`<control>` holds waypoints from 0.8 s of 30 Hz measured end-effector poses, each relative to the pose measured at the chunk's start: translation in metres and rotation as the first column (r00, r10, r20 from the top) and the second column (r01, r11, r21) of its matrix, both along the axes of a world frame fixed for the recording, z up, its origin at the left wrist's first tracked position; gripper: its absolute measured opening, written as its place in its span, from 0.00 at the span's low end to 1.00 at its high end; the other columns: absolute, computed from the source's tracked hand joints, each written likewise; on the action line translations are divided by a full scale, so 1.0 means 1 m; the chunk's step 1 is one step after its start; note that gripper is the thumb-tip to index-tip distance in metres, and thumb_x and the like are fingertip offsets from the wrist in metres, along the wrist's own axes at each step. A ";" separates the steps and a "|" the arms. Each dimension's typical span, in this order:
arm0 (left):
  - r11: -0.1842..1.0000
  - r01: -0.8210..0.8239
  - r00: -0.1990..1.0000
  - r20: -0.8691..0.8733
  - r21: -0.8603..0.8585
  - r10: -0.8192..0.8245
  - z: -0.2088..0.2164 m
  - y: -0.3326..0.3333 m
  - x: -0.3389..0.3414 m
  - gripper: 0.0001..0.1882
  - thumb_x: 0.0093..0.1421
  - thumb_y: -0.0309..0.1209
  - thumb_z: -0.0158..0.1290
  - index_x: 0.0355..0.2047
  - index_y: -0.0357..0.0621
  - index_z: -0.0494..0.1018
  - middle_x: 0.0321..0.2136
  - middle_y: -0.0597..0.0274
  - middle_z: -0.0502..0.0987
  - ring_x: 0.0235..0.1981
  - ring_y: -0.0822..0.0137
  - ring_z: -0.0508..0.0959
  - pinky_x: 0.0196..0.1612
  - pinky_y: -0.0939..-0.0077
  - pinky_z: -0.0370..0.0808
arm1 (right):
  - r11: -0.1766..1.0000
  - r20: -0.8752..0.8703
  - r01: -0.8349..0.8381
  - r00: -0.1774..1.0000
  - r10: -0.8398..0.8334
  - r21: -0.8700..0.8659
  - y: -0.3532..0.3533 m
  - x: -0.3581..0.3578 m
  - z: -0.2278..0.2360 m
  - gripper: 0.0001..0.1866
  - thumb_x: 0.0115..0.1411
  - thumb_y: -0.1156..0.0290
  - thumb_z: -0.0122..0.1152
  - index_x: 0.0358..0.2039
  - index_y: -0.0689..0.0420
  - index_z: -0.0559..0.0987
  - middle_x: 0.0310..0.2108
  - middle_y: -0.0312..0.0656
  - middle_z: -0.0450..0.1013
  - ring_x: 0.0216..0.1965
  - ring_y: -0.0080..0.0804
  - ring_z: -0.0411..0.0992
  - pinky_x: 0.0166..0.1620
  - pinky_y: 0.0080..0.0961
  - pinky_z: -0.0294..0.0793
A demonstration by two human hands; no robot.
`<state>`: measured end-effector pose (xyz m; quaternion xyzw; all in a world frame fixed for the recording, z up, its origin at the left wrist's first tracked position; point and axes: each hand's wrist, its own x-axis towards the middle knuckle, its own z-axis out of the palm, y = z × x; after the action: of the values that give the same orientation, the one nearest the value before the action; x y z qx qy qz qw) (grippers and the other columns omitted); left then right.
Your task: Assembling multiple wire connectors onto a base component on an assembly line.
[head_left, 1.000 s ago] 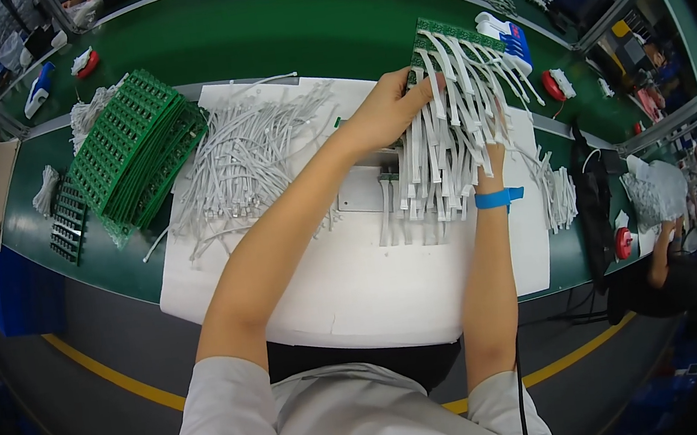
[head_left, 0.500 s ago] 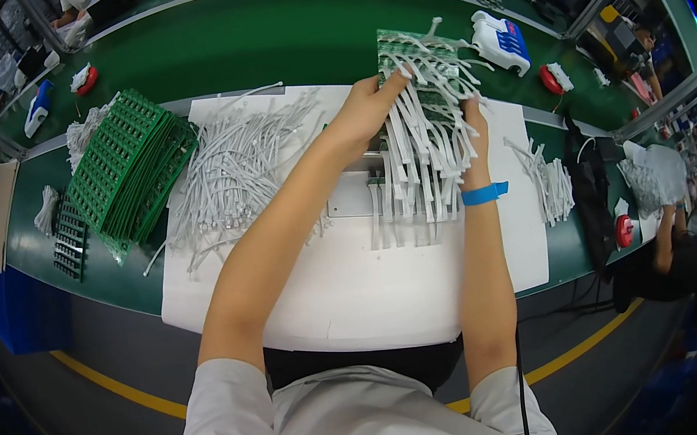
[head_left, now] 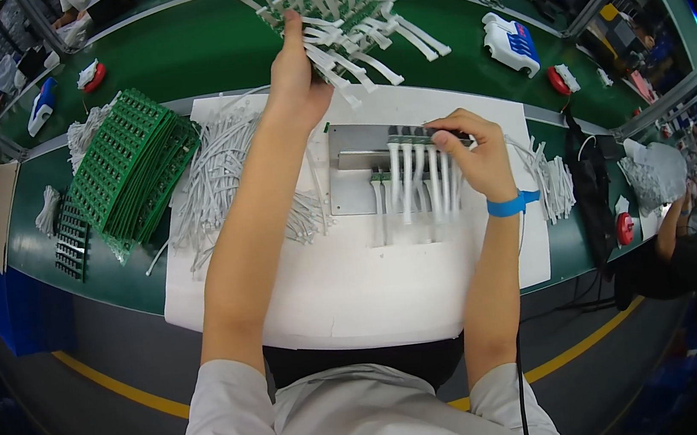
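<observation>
My left hand (head_left: 296, 82) is closed on a green circuit board panel (head_left: 356, 17) bristling with short white flat cables. That panel is tilted up over the green belt at the far side, and its cables hide part of it. Closer in, a metal plate fixture (head_left: 348, 138) lies on white paper. My right hand (head_left: 479, 155) pinches the right end of a dark strip (head_left: 410, 133) above this plate. White flat cables (head_left: 409, 172) hang from the strip toward me. Below them, a second row of cables (head_left: 380, 205) rests at the plate's lower edge.
Loose white cables (head_left: 218, 168) are heaped left of the plate, beside a stack of green board panels (head_left: 123, 161). More cables (head_left: 557, 181) lie on the right. A white-and-blue device (head_left: 511, 44) and a red round holder (head_left: 558, 80) sit on the green belt (head_left: 200, 49). Another person works far right.
The cabled panel has left the space above the plate, going up and left in my left hand. My right hand has let go of it, come nearer and taken the dark strip.
</observation>
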<state>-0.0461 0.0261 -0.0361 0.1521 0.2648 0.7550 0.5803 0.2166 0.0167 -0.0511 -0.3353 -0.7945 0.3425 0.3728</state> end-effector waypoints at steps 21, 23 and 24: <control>0.998 0.018 0.997 -0.074 0.067 -0.013 0.015 -0.011 0.008 0.27 0.72 0.52 0.45 0.54 0.38 0.71 0.50 0.57 0.77 0.51 0.62 0.77 0.56 0.64 0.73 | 0.786 0.191 0.117 0.939 -0.287 0.607 -0.056 -0.007 -0.056 0.14 0.45 0.63 0.78 0.30 0.54 0.83 0.28 0.34 0.73 0.32 0.34 0.69 0.35 0.30 0.62; 0.996 0.030 0.997 -0.076 0.080 -0.024 0.014 -0.009 0.008 0.28 0.72 0.52 0.45 0.53 0.39 0.71 0.49 0.58 0.78 0.51 0.63 0.77 0.56 0.65 0.73 | 0.796 0.196 0.112 0.940 -0.279 0.595 -0.052 -0.007 -0.056 0.15 0.44 0.62 0.78 0.29 0.54 0.83 0.27 0.34 0.72 0.32 0.34 0.69 0.34 0.31 0.62; 0.996 0.033 0.997 -0.073 0.081 -0.027 0.014 -0.009 0.009 0.28 0.72 0.52 0.45 0.53 0.39 0.71 0.49 0.58 0.78 0.51 0.63 0.77 0.56 0.65 0.73 | 0.806 0.200 0.108 0.942 -0.271 0.582 -0.051 -0.006 -0.056 0.15 0.43 0.62 0.79 0.29 0.54 0.82 0.27 0.34 0.72 0.31 0.34 0.69 0.34 0.31 0.62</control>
<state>-0.0369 0.0168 -0.0223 0.2070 0.2517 0.7504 0.5750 0.2106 -0.0345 -0.1071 -0.3326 -0.8655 0.0043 0.3744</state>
